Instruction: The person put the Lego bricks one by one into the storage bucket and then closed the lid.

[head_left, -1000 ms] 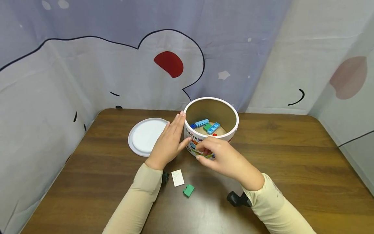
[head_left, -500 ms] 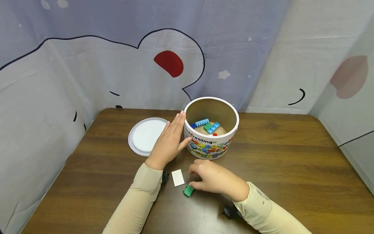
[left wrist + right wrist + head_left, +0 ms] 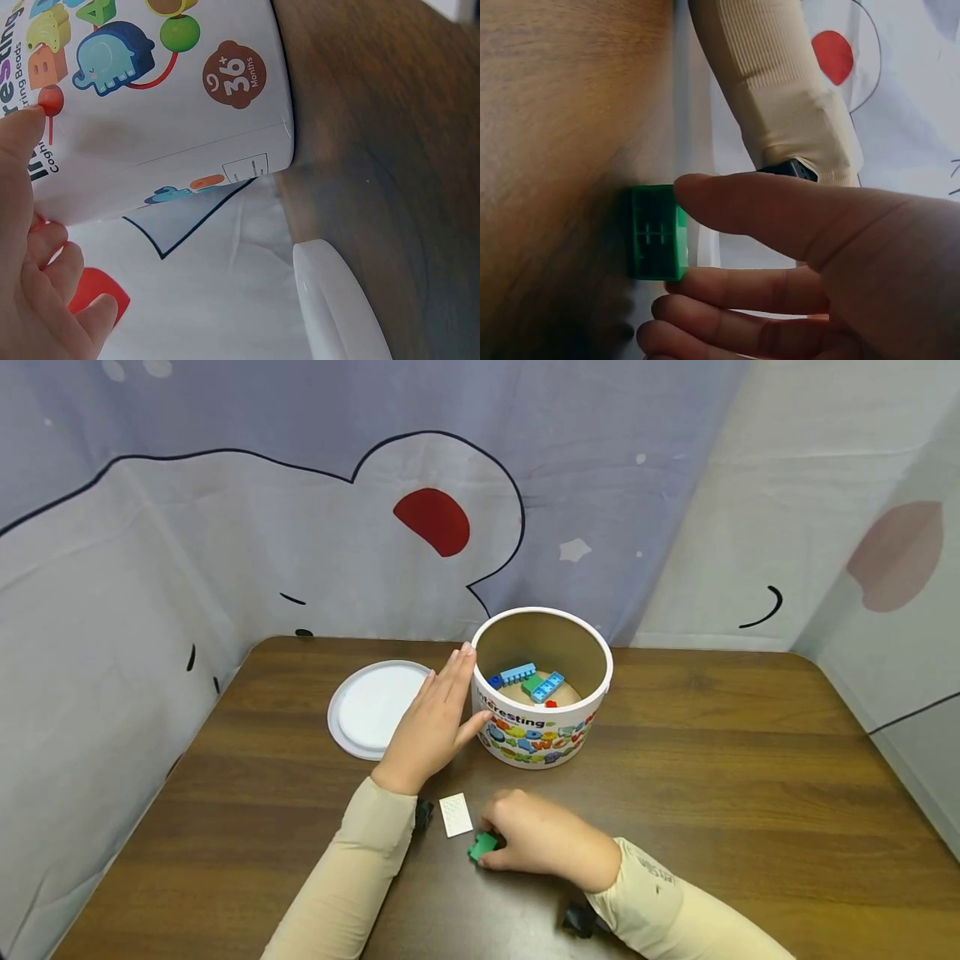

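A green toy brick [image 3: 482, 847] lies on the table, studs toward the left. My right hand [image 3: 551, 839] pinches it between thumb and forefinger; the right wrist view shows its hollow underside, with the thumb [image 3: 720, 202] at one end and a finger at the other. My left hand [image 3: 431, 718] rests with straight fingers against the left side of a white printed bucket [image 3: 540, 742], thumb on its front. Inside the bucket lie a light blue brick [image 3: 549, 687], another green brick [image 3: 531, 684] and a few other pieces. A flat white studded plate [image 3: 455, 815] lies left of the green brick.
A round white lid [image 3: 378, 706] lies on the brown wooden table [image 3: 735, 760], left of the bucket and partly behind my left hand. A printed curtain [image 3: 337, 543] hangs behind the table. Dark wrist devices show beneath both sleeves.
My right hand has moved from in front of the bucket down toward me to the green brick, and its thumb and forefinger have closed on it. The left hand has stayed at the bucket.
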A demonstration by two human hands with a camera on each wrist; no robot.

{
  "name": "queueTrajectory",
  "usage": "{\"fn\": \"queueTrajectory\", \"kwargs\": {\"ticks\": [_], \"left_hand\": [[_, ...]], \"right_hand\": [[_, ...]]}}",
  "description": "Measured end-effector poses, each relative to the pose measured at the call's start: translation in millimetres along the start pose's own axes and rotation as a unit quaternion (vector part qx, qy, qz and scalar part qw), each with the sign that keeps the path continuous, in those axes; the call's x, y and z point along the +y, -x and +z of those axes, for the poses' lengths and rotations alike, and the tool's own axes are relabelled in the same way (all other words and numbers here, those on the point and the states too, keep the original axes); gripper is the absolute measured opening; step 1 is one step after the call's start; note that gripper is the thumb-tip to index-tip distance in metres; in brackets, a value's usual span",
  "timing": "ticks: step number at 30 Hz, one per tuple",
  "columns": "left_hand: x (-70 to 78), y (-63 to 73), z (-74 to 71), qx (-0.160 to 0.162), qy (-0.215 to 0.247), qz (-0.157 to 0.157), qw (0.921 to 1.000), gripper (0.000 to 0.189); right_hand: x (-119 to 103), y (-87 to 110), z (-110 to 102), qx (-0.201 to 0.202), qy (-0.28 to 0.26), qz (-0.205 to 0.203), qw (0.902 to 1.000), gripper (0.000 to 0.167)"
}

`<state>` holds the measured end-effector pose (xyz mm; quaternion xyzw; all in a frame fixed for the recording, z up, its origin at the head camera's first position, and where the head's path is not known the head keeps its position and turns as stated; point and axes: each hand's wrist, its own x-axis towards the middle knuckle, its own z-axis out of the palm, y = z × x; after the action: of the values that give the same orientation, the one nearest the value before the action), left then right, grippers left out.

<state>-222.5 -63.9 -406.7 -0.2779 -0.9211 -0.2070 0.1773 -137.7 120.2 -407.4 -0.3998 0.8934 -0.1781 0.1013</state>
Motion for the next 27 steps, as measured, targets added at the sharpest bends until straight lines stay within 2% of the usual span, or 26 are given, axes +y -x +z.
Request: {"fn": "queueTrajectory", "kwargs": {"ticks": [13, 20, 27], "left_hand": [[0.2, 1.2, -0.7, -0.005, -0.004, -0.005, 1.0, 0.085], [1.1, 1.9, 0.3, -0.006, 0.002, -0.003, 1.0, 0.085], [0.5, 0.9, -0.7, -0.002, -0.001, -0.001, 1.0, 0.085]], "right_hand": [[-3.4, -0.1, 1.5, 0.002, 0.005, 0.018, 0.9998, 0.027], [-0.7, 0.4, 0.2, 0.035, 0.027, -0.002, 0.999, 0.024], [-7.0, 2.5, 3.5, 0.025, 0.051, 0.017, 0.9982, 0.037]]}}
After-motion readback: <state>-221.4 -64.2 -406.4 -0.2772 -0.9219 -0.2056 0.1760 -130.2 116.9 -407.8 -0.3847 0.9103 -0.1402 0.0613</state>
